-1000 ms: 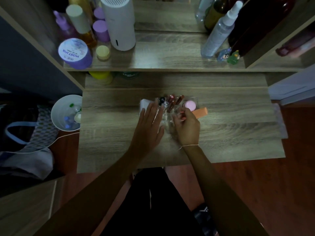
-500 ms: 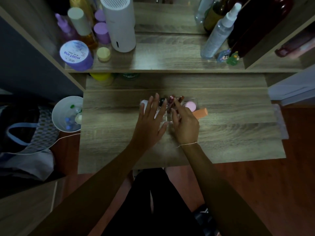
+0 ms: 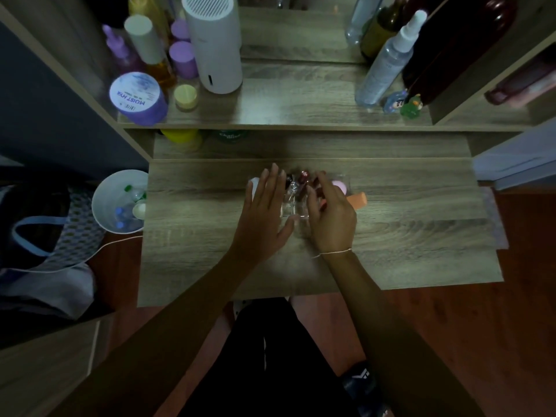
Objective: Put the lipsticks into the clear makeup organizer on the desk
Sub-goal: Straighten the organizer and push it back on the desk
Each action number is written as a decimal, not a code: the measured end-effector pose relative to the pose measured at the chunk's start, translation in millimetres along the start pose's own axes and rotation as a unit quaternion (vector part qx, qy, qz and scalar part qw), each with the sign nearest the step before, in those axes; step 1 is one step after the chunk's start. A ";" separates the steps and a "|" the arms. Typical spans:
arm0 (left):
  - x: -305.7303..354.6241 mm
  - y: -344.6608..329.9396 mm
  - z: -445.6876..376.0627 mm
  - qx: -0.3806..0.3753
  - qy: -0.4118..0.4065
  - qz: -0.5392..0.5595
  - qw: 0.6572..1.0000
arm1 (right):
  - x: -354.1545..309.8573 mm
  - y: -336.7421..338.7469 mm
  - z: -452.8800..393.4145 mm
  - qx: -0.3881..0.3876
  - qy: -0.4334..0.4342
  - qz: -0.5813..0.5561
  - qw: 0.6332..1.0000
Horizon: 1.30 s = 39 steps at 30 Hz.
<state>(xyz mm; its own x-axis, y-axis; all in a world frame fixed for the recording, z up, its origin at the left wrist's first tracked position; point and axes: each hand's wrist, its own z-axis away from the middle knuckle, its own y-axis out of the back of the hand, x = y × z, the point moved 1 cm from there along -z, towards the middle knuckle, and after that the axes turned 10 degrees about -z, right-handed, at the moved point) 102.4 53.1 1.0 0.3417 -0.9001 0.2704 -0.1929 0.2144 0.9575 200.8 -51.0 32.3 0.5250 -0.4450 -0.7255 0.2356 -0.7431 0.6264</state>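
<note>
- The organizer sits on the desk near its centre, between the two hands; its clear walls are hard to trace in the dim light.
- Several lipsticks stand in it toward its 12 o'clock edge, caps up, leaning a little.
- The left hand lies at the organizer's 9 o'clock side, palm down, fingers spread and straight toward 12 o'clock. It grasps nothing; whether it touches the organizer wall I cannot tell.
- The right hand is at the organizer's 3 o'clock side, fingers curled inward toward 11 o'clock, over the lipsticks on that side. A dark red lipstick shows just at its fingertips; whether the fingers have closed on it I cannot tell.
- A pink sponge lies at 1 o'clock from the right hand, and an orange block just beside it at 3 o'clock.
- A white bin stands off the desk's 9 o'clock edge.
</note>
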 end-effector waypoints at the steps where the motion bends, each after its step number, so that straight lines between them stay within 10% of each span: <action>1: -1.4 -0.1 -0.7 -0.005 0.001 0.000 1.000 | -0.2 1.9 -0.7 0.016 0.005 0.006 1.000; 11: -16.3 -4.1 1.6 -0.042 0.044 0.001 0.998 | 27.4 8.2 3.4 -0.088 0.006 0.101 0.991; 19: -41.9 -11.1 31.2 -0.061 0.143 0.010 0.988 | 53.5 27.8 52.5 0.084 -0.035 -0.034 0.995; 27: -38.3 -20.3 46.5 -0.076 0.116 0.007 0.990 | 93.4 19.4 62.2 -0.062 -0.170 0.032 0.983; 39: -31.3 -46.3 58.0 -0.105 0.139 0.003 0.985 | 110.2 8.0 31.8 -0.075 -0.250 -0.032 0.965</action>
<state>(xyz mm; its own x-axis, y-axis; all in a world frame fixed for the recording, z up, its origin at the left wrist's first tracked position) 47.3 49.3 -57.6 0.5850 -0.7664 0.2653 -0.0116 0.3192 0.9476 234.5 -121.8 -51.6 0.0552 -0.6139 -0.7874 0.3903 -0.7126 0.5830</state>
